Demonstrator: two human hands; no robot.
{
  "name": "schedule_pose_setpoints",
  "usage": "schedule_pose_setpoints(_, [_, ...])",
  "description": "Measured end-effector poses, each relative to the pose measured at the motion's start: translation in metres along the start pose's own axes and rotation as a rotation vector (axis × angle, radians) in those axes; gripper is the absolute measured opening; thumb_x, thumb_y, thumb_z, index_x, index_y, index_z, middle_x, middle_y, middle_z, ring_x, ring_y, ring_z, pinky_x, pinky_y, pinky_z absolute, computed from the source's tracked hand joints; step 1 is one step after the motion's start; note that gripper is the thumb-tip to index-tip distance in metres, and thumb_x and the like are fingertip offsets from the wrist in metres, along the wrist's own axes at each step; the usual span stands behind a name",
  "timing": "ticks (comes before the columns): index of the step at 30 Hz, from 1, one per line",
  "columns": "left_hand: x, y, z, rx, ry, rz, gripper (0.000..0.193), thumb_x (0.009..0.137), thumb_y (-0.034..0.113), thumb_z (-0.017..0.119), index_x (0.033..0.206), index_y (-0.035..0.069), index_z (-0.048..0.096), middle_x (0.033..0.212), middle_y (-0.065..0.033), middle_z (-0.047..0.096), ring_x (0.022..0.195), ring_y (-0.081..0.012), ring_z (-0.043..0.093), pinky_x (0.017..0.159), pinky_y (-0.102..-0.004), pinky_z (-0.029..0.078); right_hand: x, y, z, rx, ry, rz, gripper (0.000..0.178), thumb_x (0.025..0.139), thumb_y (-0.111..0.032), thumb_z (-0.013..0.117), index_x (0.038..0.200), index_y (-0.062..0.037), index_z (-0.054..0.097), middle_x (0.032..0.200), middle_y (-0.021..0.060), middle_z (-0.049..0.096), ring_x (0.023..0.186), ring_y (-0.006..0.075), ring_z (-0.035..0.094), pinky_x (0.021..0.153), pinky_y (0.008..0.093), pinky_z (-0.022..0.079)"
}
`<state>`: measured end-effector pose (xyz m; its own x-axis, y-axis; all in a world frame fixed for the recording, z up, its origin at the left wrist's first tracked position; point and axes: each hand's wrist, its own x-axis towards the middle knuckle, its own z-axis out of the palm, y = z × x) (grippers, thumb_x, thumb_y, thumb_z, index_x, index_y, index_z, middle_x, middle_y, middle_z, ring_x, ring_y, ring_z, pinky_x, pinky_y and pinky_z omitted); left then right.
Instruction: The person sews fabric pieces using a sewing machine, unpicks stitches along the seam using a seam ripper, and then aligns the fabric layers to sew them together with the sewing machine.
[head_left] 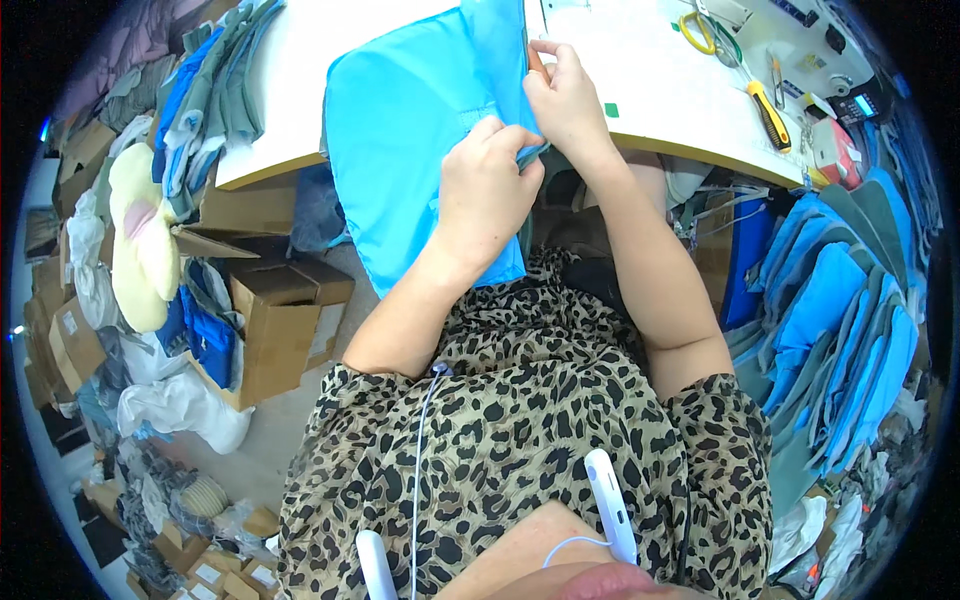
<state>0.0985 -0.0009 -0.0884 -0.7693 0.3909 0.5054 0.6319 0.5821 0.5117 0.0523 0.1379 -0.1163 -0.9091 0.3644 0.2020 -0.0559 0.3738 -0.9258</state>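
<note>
We see the left hand (487, 190) and right hand (562, 95), fingers pinched shut on the blue fabric piece (405, 130). It drapes off the white table (640, 100) edge.

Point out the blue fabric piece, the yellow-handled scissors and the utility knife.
blue fabric piece (400, 130), head view, flat middle.
yellow-handled scissors (700, 32), head view, handle loop.
utility knife (770, 115), head view, yellow body.

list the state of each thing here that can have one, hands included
left hand: closed, gripping the blue fabric piece
right hand: fingers pinching the fabric's edge
blue fabric piece: partly on the white table, hanging over its edge toward the lap
scissors: lying on the table, untouched
utility knife: lying on the table, blade not visible
cardboard box: flaps open
</note>
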Motion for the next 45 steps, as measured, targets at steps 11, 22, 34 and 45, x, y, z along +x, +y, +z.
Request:
schedule_pose_setpoints(11, [0.002, -0.003, -0.005, -0.041, 0.024, -0.064, 0.017, 0.070, 0.005, 0.070, 0.087, 0.005, 0.072, 0.075, -0.0108, 0.059, 0.070, -0.0282, 0.061, 0.065, -0.0376, 0.049, 0.014, -0.002, 0.015, 0.018, 0.009, -0.046, 0.042, 0.084, -0.016, 0.050, 0.121, 0.0043, 0.051, 0.095, 0.0272, 0.066, 0.090, 0.0398, 0.066, 0.082, 0.0448, 0.050])
schedule_pose_setpoints(22, [0.010, -0.011, -0.012, -0.099, 0.112, -0.088, 0.016, 0.069, 0.004, 0.068, 0.085, 0.002, 0.071, 0.071, -0.0129, 0.058, 0.064, -0.0272, 0.059, 0.061, -0.0359, 0.048, 0.023, -0.013, 0.022, -0.057, 0.000, -0.099, 0.044, 0.083, -0.016, 0.050, 0.122, 0.0028, 0.051, 0.098, 0.0296, 0.066, 0.094, 0.0421, 0.065, 0.085, 0.0471, 0.049])
schedule_pose_setpoints(34, [0.008, -0.001, -0.018, -0.110, 0.087, -0.085, 0.015, 0.070, 0.003, 0.068, 0.085, 0.001, 0.071, 0.071, -0.0116, 0.058, 0.062, -0.0243, 0.058, 0.060, -0.0341, 0.048, 0.030, -0.012, 0.024, 0.015, 0.046, -0.173, 0.042, 0.083, -0.015, 0.050, 0.120, 0.0031, 0.051, 0.093, 0.0270, 0.067, 0.089, 0.0403, 0.066, 0.082, 0.0446, 0.050])
schedule_pose_setpoints(45, [-0.003, 0.008, -0.014, -0.154, 0.031, -0.070, 0.014, 0.071, 0.003, 0.069, 0.085, 0.002, 0.071, 0.072, -0.0127, 0.057, 0.064, -0.0271, 0.059, 0.060, -0.0344, 0.047, 0.053, -0.002, 0.022, 0.028, 0.073, -0.146, 0.041, 0.083, -0.016, 0.051, 0.120, 0.0010, 0.052, 0.094, 0.0259, 0.068, 0.090, 0.0387, 0.067, 0.084, 0.0444, 0.050])
